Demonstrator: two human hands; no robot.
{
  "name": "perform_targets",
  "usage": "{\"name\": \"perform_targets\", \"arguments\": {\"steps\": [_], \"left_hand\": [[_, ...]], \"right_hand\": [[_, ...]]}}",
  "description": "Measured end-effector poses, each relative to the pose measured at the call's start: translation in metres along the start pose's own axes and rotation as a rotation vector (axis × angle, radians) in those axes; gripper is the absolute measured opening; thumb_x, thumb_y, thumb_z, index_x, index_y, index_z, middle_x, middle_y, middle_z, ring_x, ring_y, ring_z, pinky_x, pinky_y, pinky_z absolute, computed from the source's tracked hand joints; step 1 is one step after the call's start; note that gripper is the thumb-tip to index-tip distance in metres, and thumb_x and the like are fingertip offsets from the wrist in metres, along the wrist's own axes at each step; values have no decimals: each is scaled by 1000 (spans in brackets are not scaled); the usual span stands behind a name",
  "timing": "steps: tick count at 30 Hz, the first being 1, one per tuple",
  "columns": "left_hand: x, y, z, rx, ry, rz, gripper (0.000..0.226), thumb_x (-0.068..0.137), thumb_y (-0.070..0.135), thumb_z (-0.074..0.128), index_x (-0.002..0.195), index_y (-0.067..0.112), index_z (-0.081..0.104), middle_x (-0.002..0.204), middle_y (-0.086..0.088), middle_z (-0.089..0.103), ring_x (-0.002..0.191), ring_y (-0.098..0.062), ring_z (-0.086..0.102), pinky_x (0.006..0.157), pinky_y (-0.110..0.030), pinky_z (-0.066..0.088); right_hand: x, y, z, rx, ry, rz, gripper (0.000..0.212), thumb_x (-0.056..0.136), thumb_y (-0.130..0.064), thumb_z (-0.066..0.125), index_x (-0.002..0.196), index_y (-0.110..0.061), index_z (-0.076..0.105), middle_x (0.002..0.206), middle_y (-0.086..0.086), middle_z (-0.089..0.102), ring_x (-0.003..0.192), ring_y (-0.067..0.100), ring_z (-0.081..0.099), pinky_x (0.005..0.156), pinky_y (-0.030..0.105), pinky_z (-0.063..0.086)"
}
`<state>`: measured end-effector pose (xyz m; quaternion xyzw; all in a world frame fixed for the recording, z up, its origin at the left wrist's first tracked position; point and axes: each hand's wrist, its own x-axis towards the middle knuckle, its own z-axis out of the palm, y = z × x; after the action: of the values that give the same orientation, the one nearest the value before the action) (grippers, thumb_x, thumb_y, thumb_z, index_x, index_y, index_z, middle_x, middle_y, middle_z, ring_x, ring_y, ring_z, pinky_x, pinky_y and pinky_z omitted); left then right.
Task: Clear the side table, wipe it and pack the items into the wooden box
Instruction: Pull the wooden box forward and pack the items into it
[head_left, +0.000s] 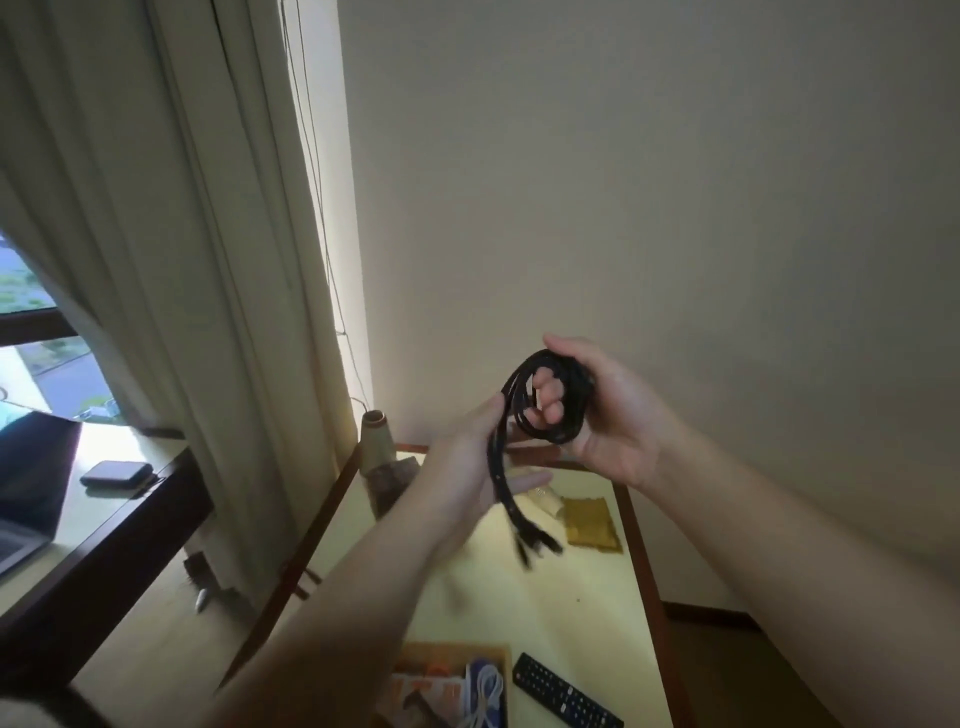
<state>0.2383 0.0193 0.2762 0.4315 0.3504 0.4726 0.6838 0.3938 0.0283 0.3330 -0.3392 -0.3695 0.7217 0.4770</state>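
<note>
Nearest the camera, the wooden box (415, 656) sits at the front edge of the side table (582, 582) and already holds a white cable (487, 686) and some packets, so packing looks begun but far from done. A remote control (563, 693) lies just beside the box, and a yellow cloth (592, 519) lies farther back; wiping, I judge, is yet to come. Above the table, the right hand (608, 415) has its fingers curled through a coil of black cable (550, 400), gripping it. The left hand (467, 457) touches the loose cable tail, fingers fairly straight, though blur hides how firmly.
</note>
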Motion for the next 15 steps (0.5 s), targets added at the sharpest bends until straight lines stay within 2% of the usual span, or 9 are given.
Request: {"name": "perform_targets", "arguments": {"steps": [1, 3, 5, 8, 10, 11, 13, 15], "left_hand": [[-4, -9, 5, -125, 14, -36, 44, 109, 46, 44, 130, 15, 68, 120, -16, 76, 112, -33, 74, 94, -56, 60], [-9, -28, 9, -232, 112, -79, 44, 106, 51, 47, 124, 18, 69, 115, -14, 77, 110, -34, 74, 93, -58, 60], [-9, -44, 6, -202, 247, -70, 36, 104, 52, 52, 118, 23, 69, 105, -7, 79, 102, -27, 76, 93, -55, 61], [-8, -58, -8, 93, 293, -4, 46, 104, 54, 50, 132, 19, 61, 115, -4, 73, 96, -18, 76, 85, -38, 65], [-11, -65, -16, 223, 283, 16, 47, 106, 54, 45, 132, 16, 58, 114, -4, 72, 93, -18, 75, 79, -33, 65], [-12, -68, -22, 270, 296, 23, 43, 108, 51, 43, 129, 17, 57, 111, -4, 72, 91, -17, 75, 77, -32, 64], [-18, -76, -35, 367, 342, 6, 34, 110, 46, 40, 119, 18, 56, 101, -3, 70, 81, -13, 72, 72, -27, 62], [-21, -94, -58, 599, 395, -34, 27, 111, 40, 42, 116, 16, 54, 98, -5, 66, 80, -12, 66, 76, -29, 60]], "right_hand": [[3, 12, 3, 10, 56, -19, 37, 98, -33, 66, 76, -4, 68, 61, 4, 57, 47, 14, 54, 59, 28, 60], [8, 37, 4, 18, 151, -43, 38, 99, -33, 66, 80, -1, 67, 62, 7, 56, 49, 15, 52, 58, 29, 59], [10, 58, 4, -21, 223, -58, 37, 101, -35, 64, 87, -2, 68, 68, 9, 58, 55, 17, 54, 59, 30, 56], [7, 79, 4, -258, 299, -90, 37, 103, -43, 59, 89, -13, 76, 86, 12, 70, 78, 24, 66, 74, 37, 58], [2, 87, 9, -466, 341, -114, 40, 105, -44, 50, 93, -16, 75, 95, 11, 75, 90, 26, 71, 82, 40, 60], [0, 91, 12, -620, 362, -136, 42, 107, -44, 45, 92, -17, 74, 93, 8, 74, 89, 22, 70, 82, 36, 58], [-5, 101, 11, -989, 363, -213, 50, 110, -44, 37, 85, -16, 71, 83, 3, 71, 77, 13, 64, 71, 27, 48], [-6, 115, -3, -1233, 313, -170, 57, 110, -48, 33, 89, -10, 71, 83, 6, 70, 76, 15, 61, 68, 29, 43]]}}
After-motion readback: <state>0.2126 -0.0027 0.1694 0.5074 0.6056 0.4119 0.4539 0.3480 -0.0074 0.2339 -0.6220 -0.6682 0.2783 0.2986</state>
